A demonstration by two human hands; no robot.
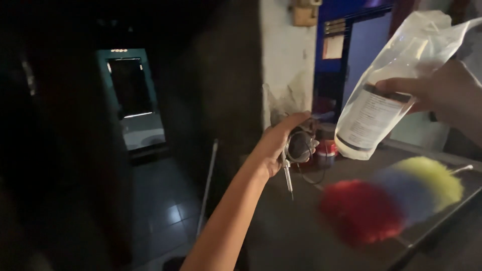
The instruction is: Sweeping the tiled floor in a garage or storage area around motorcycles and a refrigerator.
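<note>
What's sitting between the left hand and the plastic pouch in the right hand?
In the head view, a small red-lidded jar stands on the dark table between the left hand and the clear plastic pouch held by the right hand.

The single head-worn camera looks forward and slightly down from close range over the dark worktop (301,226), toward a wall corner (286,65) and a dim corridor on the left.
</note>
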